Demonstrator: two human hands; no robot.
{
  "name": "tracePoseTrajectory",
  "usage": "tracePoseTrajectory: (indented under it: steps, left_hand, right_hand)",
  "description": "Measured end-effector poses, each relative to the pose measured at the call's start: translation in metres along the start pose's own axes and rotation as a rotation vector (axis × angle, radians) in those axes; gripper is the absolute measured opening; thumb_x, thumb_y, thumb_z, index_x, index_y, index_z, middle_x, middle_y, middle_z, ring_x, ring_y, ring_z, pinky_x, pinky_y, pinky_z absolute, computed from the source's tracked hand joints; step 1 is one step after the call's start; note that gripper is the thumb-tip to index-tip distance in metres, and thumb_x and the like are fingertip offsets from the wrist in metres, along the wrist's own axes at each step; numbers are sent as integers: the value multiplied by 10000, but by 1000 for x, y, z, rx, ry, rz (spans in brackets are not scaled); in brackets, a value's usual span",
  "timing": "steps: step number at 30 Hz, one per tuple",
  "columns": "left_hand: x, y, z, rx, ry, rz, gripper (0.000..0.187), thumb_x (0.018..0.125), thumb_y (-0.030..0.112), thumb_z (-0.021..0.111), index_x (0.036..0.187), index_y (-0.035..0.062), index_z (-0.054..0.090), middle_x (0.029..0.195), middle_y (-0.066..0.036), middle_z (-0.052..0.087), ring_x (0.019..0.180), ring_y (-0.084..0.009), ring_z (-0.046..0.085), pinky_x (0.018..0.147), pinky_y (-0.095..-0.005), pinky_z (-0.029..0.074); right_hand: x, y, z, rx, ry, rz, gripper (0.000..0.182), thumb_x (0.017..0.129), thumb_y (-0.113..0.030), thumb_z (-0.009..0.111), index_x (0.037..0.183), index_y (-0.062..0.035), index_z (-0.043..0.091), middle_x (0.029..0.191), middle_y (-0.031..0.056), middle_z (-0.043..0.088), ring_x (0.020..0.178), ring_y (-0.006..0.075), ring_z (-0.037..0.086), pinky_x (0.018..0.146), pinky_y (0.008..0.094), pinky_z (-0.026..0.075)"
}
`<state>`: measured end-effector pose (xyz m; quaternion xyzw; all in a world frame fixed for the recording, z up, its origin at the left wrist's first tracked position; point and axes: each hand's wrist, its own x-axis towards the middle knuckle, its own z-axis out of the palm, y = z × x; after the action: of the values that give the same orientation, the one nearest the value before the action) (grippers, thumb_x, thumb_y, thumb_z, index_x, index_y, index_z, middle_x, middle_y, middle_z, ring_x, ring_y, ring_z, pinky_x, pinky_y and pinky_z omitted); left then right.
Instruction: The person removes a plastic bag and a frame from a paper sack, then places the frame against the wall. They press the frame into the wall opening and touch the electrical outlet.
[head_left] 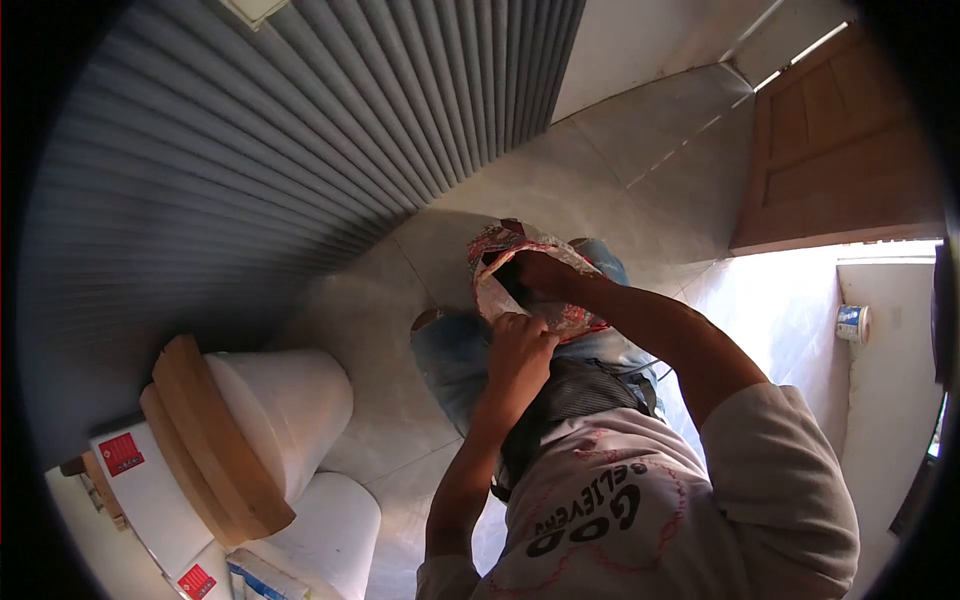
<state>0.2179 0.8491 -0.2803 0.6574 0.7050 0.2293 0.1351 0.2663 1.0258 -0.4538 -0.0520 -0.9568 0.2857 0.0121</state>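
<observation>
A red and white patterned bag (577,320) with a pale lining stands upright in front of my lap, between my knees. My left hand (520,350) is closed on the near edge of its mouth, the fingers pinching the rim. Down into the opening goes my right hand (541,274); its fingers are hidden in the dark inside, so what they touch does not show. Whatever else the bag contains is out of sight.
A grey ribbed panel (330,110) rises at the upper left. White rolls (290,410), brown cardboard (225,450) and white boxes (150,500) crowd the lower left. To the right are a wooden door (850,150) and a small tub (852,323) by the wall.
</observation>
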Motion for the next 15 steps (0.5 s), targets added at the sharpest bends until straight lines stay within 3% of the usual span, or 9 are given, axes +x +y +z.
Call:
tracePoseTrajectory:
  steps: [1, 3, 4, 6, 7, 9, 10, 12, 15]
  left_hand:
    - [-1, -2, 2, -4, 11, -3, 109, 677, 24, 611, 753, 78, 668, 842, -50, 574, 862, -236, 543, 867, -377, 376]
    - [-6, -6, 6, -107, 92, -12, 118, 678, 16, 603, 748, 77, 674, 834, -48, 578, 858, -241, 545, 848, -381, 388]
    - [-9, -7, 7, -108, 100, -26, 118, 678, 16, 603, 748, 77, 674, 834, -48, 578, 858, -241, 545, 848, -381, 388]
    - [-10, -10, 8, -137, 151, -16, 119, 677, 13, 597, 742, 72, 677, 821, -51, 579, 843, -249, 549, 825, -390, 397]
    - [-11, -11, 8, -141, 161, -17, 119, 677, 12, 597, 742, 72, 677, 821, -51, 579, 843, -249, 549, 825, -390, 397]
    - [-12, -13, 9, -162, 128, -22, 117, 682, 17, 590, 734, 74, 678, 815, -54, 579, 839, -252, 556, 825, -392, 399]
    - [-12, -13, 10, -169, 142, -28, 117, 682, 17, 590, 734, 74, 678, 815, -54, 579, 839, -252, 556, 825, -392, 399]
    - [-14, -13, 11, -168, 160, -3, 123, 686, 26, 588, 744, 79, 682, 808, -55, 579, 839, -252, 560, 843, -389, 395]
    - [-16, -10, 9, -165, 232, 21, 126, 688, 40, 588, 751, 84, 687, 799, -55, 574, 842, -249, 561, 855, -390, 391]
  right_hand:
    - [2, -16, -12, -9, -7, -5, 207, 715, -149, 573, 874, -26, 622, 911, 142, 620, 936, 267, 577, 824, 374, 450]
    - [14, -61, -49, 174, 237, 158, 192, 716, -123, 563, 855, -13, 635, 931, 157, 618, 966, 285, 559, 854, 377, 444]
    - [13, -48, -35, 174, 224, 148, 192, 716, -123, 563, 855, -13, 635, 931, 157, 618, 966, 285, 559, 854, 377, 444]
    - [5, 1, 0, -583, 225, -311, 239, 736, -130, 564, 927, -7, 633, 958, 154, 619, 959, 325, 570, 879, 391, 434]
    - [8, -14, -15, -590, 219, -317, 239, 736, -130, 564, 927, -7, 633, 958, 154, 619, 959, 325, 570, 879, 391, 434]
    - [11, -40, -44, -398, -421, 282, 323, 803, -151, 531, 1098, -36, 595, 1145, 190, 578, 1087, 294, 551, 969, 389, 388]
    - [10, -33, -38, -411, -430, 276, 323, 803, -151, 531, 1098, -36, 595, 1145, 190, 578, 1087, 294, 551, 969, 389, 388]
    - [6, -11, -20, -431, -753, 208, 251, 773, -181, 553, 940, -32, 667, 999, 188, 641, 955, 319, 613, 963, 401, 392]
    - [-1, 2, -6, -437, -582, 62, 293, 692, -147, 582, 887, 67, 626, 946, 248, 613, 969, 385, 575, 927, 444, 389]
